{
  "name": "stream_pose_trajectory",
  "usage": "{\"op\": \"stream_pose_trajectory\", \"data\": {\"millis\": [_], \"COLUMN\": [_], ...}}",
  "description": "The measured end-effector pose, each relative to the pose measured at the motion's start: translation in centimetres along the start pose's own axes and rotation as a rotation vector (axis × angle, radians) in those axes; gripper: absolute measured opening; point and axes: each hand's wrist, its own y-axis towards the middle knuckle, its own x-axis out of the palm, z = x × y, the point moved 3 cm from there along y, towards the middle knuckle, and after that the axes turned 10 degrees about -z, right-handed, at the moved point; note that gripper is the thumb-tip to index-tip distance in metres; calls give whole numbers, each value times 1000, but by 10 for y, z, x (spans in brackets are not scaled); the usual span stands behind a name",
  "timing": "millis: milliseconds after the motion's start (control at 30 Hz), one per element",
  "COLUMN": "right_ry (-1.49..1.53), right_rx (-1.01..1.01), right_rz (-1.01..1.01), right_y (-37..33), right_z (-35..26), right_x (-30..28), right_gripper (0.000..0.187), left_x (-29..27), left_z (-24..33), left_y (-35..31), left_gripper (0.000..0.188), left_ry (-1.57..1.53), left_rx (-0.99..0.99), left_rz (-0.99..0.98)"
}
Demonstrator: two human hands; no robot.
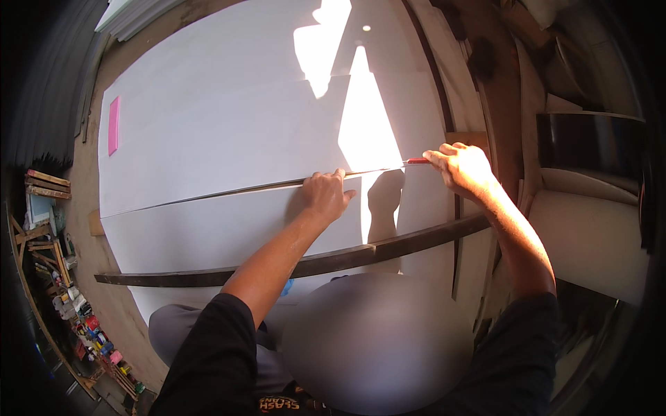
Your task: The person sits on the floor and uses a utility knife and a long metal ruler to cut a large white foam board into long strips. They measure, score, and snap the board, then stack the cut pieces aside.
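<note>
A large white sheet (pixel 208 139) lies before me, with a long narrow gap running across it from left to right. My left hand (pixel 326 196) rests palm down on the near strip (pixel 180 239), fingertips at the gap and thumb stretched out. At the right end of the gap, my right hand (pixel 459 166) is closed round a red-handled cutter knife (pixel 417 161). Its thin tip points left and meets the gap line at the edge of a bright sunlit patch. A long dark bar (pixel 340 259) lies across the sheet nearer my body, under my left forearm.
A pink strip (pixel 114 125) lies on the sheet's far left. Left of the sheet, wood pieces (pixel 48 184) and a clutter of small coloured items (pixel 94 333) fill the floor. Stacked white sheets (pixel 132 17) stand at the upper left. Dark and pale panels (pixel 590 145) are at the right.
</note>
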Motion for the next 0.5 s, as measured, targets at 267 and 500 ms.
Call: {"op": "stream_pose_trajectory", "data": {"millis": [267,500], "right_ry": [32,115], "right_rx": [-22,4], "right_rz": [29,-41], "right_y": [-6,-7], "right_z": [-1,15], "right_x": [17,31], "right_gripper": [27,25], "left_x": [6,0], "left_z": [4,6], "left_y": [-15,-18], "left_gripper": [43,41], "left_ry": [-21,-34], "left_rx": [88,74], "left_rz": [225,201]}}
